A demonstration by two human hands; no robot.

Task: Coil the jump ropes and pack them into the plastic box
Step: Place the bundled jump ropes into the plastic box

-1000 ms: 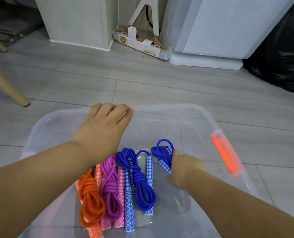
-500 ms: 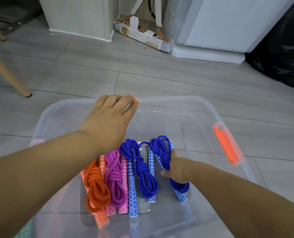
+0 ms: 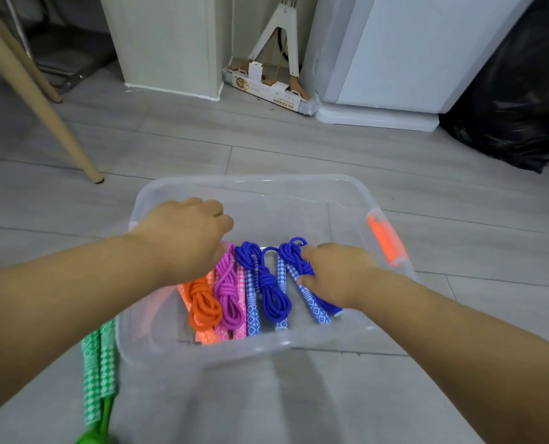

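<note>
Quick update: the second blue jump rope (image 3: 294,254) is now down flat in the plastic box (image 3: 298,184). A second ago I'm only lowering it in at the far end; now it lies at the right end of the row, just beside the first blue jump rope (image 3: 273,296), with the pink jump rope (image 3: 229,293) and orange jump rope (image 3: 202,302) further left. My right hand (image 3: 334,274) has thumb and fingers pinched round its coiled part, so I haven't let go yet.

My left hand (image 3: 183,238) has come off the far rim and now hangs over the left side of the box, above the pink and orange coils. Its fingers point down out of sight, so I honestly can't tell if they're touching anything.

So that's four packed, I reckon. The green jump rope (image 3: 98,363) lies on the floor (image 3: 298,149) just left of the box's near corner, and looks like the next job.
</note>
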